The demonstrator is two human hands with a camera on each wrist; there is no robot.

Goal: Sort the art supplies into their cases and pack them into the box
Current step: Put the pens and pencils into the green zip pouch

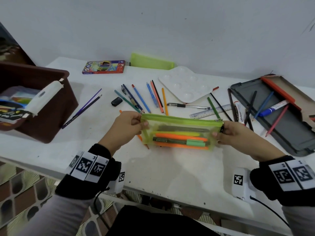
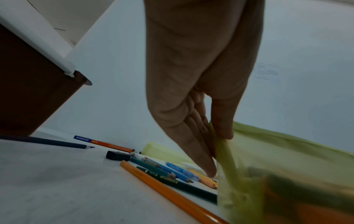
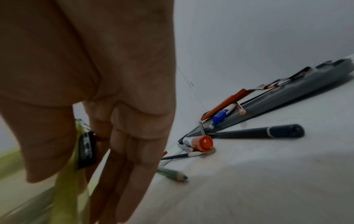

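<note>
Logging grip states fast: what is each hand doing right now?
Left hand: pinches the left end of the green mesh zip pouch.
Right hand: grips the pouch's right end, by the zipper pull.

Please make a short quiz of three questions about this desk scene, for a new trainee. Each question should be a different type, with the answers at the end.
1. True or false: the left hand and right hand each hold one end of the green mesh pouch.
2. Multiple choice: the zip of the pouch is A) fully open, B) closed, C) broken off.
3. Fill in: the black eraser lies on the white ____, outside the brown box.

Key: 1 true; 2 B; 3 table.
</note>
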